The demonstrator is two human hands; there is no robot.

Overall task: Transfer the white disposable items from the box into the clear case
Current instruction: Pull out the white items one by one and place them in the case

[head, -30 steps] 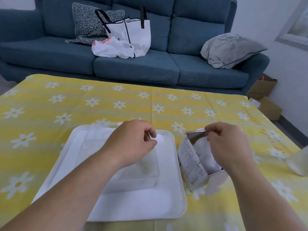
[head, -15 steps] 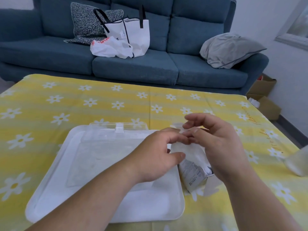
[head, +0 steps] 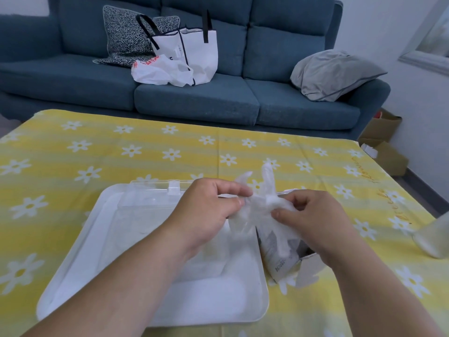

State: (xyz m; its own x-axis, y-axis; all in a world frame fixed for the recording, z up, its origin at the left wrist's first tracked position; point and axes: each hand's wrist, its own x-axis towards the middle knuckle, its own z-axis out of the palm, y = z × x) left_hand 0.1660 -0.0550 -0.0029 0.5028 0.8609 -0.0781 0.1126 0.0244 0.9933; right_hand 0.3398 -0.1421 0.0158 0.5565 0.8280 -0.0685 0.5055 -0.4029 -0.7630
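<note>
- My biggest worry is the box (head: 283,254): it leans on the yellow flowered cloth (head: 97,154) just beside the white tray (head: 80,268), and the glove plastic trails down into its open mouth, so if I draw up too fast I judge it tips or drags along
- Next is the clear case (head: 145,210) on the tray, lid standing open at the far edge; my left forearm crosses over it, and a careless sweep could nudge it or knock the lid shut before anything goes in
- The thin white disposable gloves (head: 261,205) look clumped, fingers sticking up, so I may pull several tangled ones and spill some on the cloth
- My left hand (head: 206,210) is pinched closed on the left side of the wad, and my right hand (head: 313,220) pinches the right side, both above the box
- Against half a second ago, the gloves are now out and spread between my hands, where only a small bit showed at my fingertips
- A second ago my left hand sat over the case and my right alone reached into the box
</note>
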